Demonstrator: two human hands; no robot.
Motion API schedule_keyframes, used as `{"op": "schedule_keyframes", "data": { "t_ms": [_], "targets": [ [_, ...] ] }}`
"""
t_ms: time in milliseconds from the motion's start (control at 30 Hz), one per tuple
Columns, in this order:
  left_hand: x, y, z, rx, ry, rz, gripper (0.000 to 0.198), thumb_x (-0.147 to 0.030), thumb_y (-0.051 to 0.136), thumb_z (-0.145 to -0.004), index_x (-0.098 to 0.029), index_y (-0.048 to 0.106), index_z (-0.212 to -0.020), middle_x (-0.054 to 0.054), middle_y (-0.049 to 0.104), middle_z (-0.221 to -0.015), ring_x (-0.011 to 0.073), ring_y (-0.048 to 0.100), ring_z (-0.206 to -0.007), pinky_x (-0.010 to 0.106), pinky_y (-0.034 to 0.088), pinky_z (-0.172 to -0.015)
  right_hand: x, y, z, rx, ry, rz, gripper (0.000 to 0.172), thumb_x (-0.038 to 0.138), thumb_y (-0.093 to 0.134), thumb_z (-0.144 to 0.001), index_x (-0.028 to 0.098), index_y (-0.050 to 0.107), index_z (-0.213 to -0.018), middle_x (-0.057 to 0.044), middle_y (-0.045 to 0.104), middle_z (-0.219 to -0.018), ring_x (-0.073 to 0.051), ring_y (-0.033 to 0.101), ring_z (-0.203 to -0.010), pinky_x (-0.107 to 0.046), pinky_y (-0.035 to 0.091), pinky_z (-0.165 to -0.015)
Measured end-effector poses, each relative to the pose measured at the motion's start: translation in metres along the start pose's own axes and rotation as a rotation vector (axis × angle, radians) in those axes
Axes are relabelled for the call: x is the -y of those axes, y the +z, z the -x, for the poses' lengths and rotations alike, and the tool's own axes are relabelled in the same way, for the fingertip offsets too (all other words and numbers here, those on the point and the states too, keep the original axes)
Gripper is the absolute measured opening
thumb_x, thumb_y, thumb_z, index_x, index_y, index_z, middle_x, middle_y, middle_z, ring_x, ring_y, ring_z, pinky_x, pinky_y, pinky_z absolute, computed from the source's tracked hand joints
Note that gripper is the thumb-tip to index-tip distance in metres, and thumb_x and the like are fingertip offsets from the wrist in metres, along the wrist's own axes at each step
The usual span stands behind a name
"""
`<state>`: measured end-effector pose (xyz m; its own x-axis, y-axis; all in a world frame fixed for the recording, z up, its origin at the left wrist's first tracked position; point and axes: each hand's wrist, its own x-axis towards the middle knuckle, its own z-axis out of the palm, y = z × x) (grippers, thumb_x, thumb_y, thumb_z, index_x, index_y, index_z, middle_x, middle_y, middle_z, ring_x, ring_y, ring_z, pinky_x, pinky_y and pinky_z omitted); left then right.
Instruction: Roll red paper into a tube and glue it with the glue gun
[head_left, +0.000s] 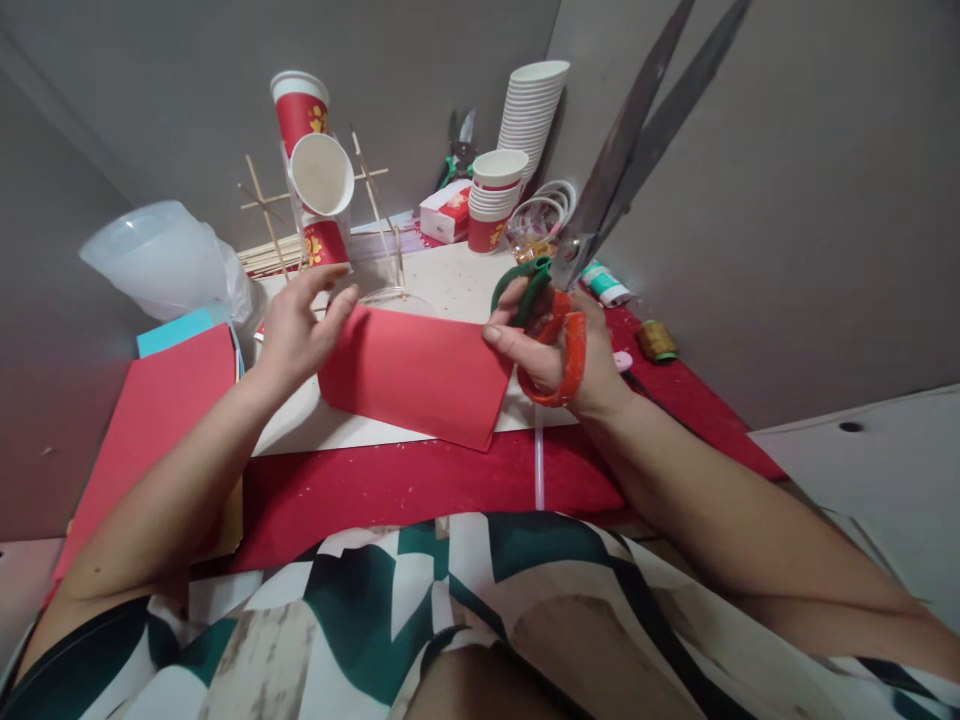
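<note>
My right hand [577,360] has its fingers through the green and orange handles of large scissors [619,160], whose blades point up and stand slightly apart. Its thumb also pinches the upper right corner of a red paper sheet [420,370]. My left hand [300,330] is at the sheet's upper left corner, thumb and fingers apart; whether the thumb touches the paper I cannot tell. Behind the sheet stands a structure of red-and-white paper cups [322,175] with thin wooden sticks [262,210] tied across it.
A white board [450,285] lies on the red tablecloth [420,480]. On the left are stacked coloured sheets [161,400] and a translucent plastic bag [165,260]. At the back stand paper cup stacks [532,115], pruning shears [460,150] and a small box [446,212]. A thread spool [657,341] sits right.
</note>
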<state>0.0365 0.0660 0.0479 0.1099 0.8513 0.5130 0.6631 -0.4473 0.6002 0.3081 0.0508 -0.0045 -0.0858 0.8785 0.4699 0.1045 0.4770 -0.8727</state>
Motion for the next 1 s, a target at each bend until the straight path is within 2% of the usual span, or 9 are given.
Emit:
{"op": "schedule_keyframes", "data": {
  "t_ms": [67,133,200,267,400,533,667,833,1000],
  "targets": [
    [-0.018,0.012,-0.002,0.125,0.256,-0.159,0.033,-0.045,0.054,-0.096,-0.019,0.071,-0.108,0.010,0.073,-0.113,0.0250,0.063,-0.109,0.041,0.044,-0.100,0.003,0.003,0.003,0.033,-0.034,0.011,0.030,0.036,0.078,-0.078,0.026,0.055,-0.095,0.000,0.063,-0.084,-0.018,0.064,-0.075,-0.034,0.056,-0.069],
    [-0.034,0.026,-0.004,0.359,0.443,-0.173,0.038,-0.045,0.044,-0.101,-0.019,0.072,-0.097,0.009,0.073,-0.098,0.0246,0.063,-0.099,0.041,0.044,-0.095,0.004,0.006,0.006,0.061,-0.084,0.020,0.028,0.034,0.076,-0.079,0.026,0.055,-0.096,0.001,0.062,-0.084,-0.017,0.064,-0.074,-0.033,0.056,-0.069],
    [-0.043,0.038,-0.008,0.519,0.507,-0.151,0.044,-0.046,0.039,-0.102,-0.020,0.070,-0.087,0.008,0.069,-0.084,0.0239,0.062,-0.090,0.039,0.043,-0.090,0.005,0.007,0.007,0.075,-0.138,0.040,0.027,0.031,0.076,-0.079,0.026,0.055,-0.096,0.002,0.062,-0.082,-0.016,0.063,-0.071,-0.032,0.055,-0.067],
    [-0.044,0.046,-0.010,0.567,0.516,-0.109,0.046,-0.048,0.038,-0.102,-0.021,0.065,-0.077,0.007,0.063,-0.073,0.0230,0.059,-0.082,0.038,0.042,-0.086,0.007,0.006,0.008,0.072,-0.175,0.067,0.027,0.028,0.076,-0.078,0.025,0.055,-0.094,0.002,0.062,-0.079,-0.015,0.062,-0.068,-0.031,0.054,-0.065],
    [-0.034,0.045,-0.014,0.529,0.496,-0.066,0.044,-0.050,0.040,-0.100,-0.022,0.059,-0.072,0.005,0.056,-0.071,0.0227,0.054,-0.079,0.039,0.041,-0.090,0.009,0.002,0.008,0.022,-0.177,0.090,0.024,0.031,0.077,-0.078,0.025,0.057,-0.091,0.001,0.063,-0.078,-0.017,0.063,-0.069,-0.034,0.055,-0.068],
    [-0.020,0.026,-0.019,0.476,0.409,-0.032,0.035,-0.043,0.049,-0.096,-0.023,0.058,-0.069,0.003,0.054,-0.069,0.0227,0.052,-0.077,0.044,0.037,-0.099,0.006,-0.003,0.009,-0.051,-0.162,0.062,0.023,0.035,0.077,-0.080,0.026,0.060,-0.093,-0.001,0.064,-0.081,-0.019,0.064,-0.072,-0.037,0.057,-0.072],
    [-0.005,-0.002,-0.022,0.363,0.226,-0.004,0.037,-0.042,0.062,-0.089,-0.023,0.055,-0.057,0.003,0.048,-0.063,0.0234,0.050,-0.074,0.042,0.041,-0.091,-0.001,-0.007,0.008,-0.087,-0.143,-0.028,0.024,0.034,0.076,-0.081,0.029,0.061,-0.099,0.000,0.064,-0.082,-0.019,0.065,-0.071,-0.039,0.057,-0.070],
    [0.015,-0.037,-0.016,0.259,0.079,0.021,0.040,-0.047,0.061,-0.090,-0.024,0.059,-0.058,0.002,0.048,-0.059,0.0202,0.048,-0.067,0.034,0.044,-0.078,0.005,-0.013,0.007,-0.118,-0.130,-0.012,0.024,0.032,0.076,-0.080,0.025,0.062,-0.099,-0.001,0.065,-0.082,-0.018,0.063,-0.073,-0.039,0.054,-0.074],
    [0.029,-0.051,-0.004,-0.008,-0.147,0.251,0.035,-0.052,0.067,-0.086,-0.023,0.065,-0.067,0.002,0.064,-0.071,0.0169,0.058,-0.072,0.027,0.048,-0.078,0.029,-0.018,0.002,-0.280,-0.200,-0.107,0.026,0.030,0.081,-0.070,0.027,0.061,-0.087,0.000,0.061,-0.079,-0.018,0.058,-0.069,-0.036,0.049,-0.064]
  ]
}}
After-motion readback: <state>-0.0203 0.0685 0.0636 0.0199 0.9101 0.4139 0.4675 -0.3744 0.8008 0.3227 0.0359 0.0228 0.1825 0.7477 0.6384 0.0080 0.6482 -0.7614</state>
